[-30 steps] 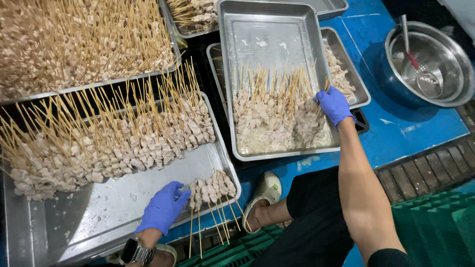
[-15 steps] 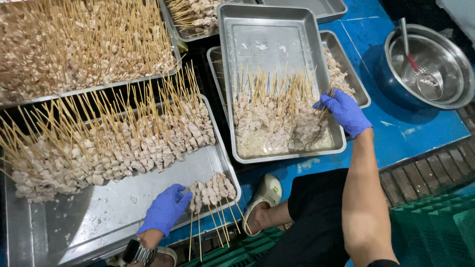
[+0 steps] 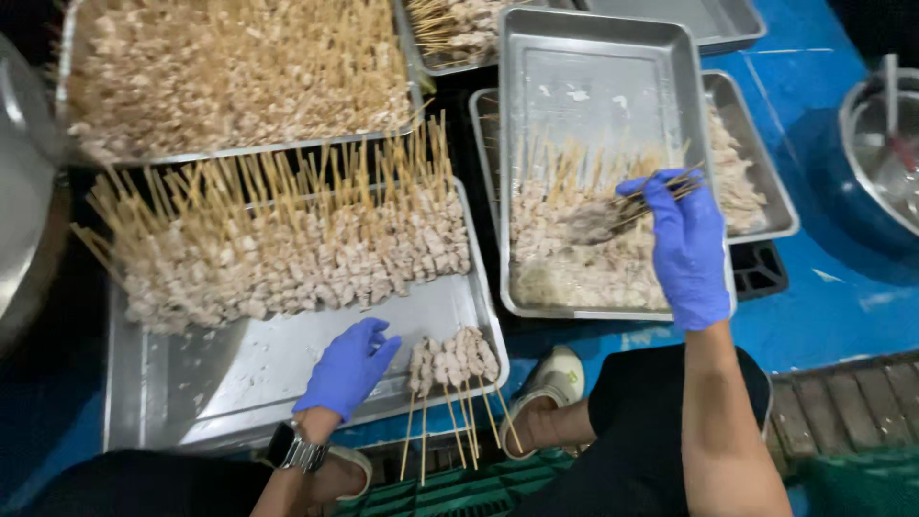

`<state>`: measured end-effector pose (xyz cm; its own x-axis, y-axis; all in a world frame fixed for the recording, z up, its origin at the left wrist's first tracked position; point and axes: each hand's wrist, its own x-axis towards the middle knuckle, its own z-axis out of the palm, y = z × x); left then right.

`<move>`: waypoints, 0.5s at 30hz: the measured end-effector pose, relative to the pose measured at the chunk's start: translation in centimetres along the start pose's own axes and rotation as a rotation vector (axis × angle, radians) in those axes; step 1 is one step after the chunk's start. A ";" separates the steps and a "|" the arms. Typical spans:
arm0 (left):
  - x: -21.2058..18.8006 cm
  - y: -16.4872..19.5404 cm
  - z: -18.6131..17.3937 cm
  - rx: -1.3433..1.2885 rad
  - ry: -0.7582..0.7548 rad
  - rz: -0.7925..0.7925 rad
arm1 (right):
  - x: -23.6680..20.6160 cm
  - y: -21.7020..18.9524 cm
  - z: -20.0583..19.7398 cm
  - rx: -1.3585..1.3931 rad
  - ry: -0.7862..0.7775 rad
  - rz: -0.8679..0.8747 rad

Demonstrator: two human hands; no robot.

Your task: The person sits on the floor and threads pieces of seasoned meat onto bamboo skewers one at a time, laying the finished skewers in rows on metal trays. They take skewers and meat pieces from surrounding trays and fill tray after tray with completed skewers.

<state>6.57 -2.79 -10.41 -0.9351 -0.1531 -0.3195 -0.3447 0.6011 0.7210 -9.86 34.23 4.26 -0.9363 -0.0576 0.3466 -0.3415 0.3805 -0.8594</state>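
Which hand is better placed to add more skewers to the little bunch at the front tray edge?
Probably the right hand: it already holds skewers over the right tray. The left hand rests empty beside the small bunch.

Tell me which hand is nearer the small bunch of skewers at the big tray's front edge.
Left. The left hand rests just beside the small bunch of skewers; the right hand is over the other tray, holding skewers.

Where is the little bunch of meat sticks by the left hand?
The small bunch of skewers lies on the near tray's front edge, just right of the left hand.
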 end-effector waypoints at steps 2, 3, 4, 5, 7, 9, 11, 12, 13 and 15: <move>-0.5 0.8 -1.0 -0.111 0.095 0.054 | -1.9 -1.1 4.7 0.058 -0.145 -0.038; -0.8 1.1 -1.5 -0.126 0.116 0.100 | -2.8 -1.5 7.0 0.026 -0.223 -0.068; -1.1 1.4 -2.0 -0.140 0.135 0.148 | -3.9 -1.9 9.2 0.081 -0.327 -0.066; -1.4 1.6 -2.4 -0.154 0.149 0.200 | -5.0 -2.2 11.3 0.132 -0.427 -0.063; -1.6 1.6 -3.0 -0.145 0.206 0.501 | -6.8 -2.6 15.7 0.116 -0.553 0.158; -1.6 1.2 -2.8 -0.126 0.215 0.606 | -8.3 -2.6 18.9 0.116 -0.566 -0.135; -0.9 0.7 -2.0 -0.109 0.196 0.511 | -9.0 -2.4 21.4 0.120 -0.604 -0.257; -0.8 0.2 -1.5 -0.114 0.171 0.377 | -9.5 -2.3 22.1 0.121 -0.642 -0.224; -0.5 -0.1 -1.2 -0.119 0.145 0.248 | -9.7 -2.2 22.7 0.119 -0.678 -0.194; -0.6 -1.3 -1.2 -0.177 0.139 0.185 | -9.7 -1.7 22.9 0.128 -0.784 -0.167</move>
<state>7.52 -4.38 -10.43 -0.9814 -0.1675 -0.0939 -0.1648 0.4842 0.8593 -2.04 12.97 -6.23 -0.6414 -0.7523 0.1508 -0.4446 0.2042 -0.8722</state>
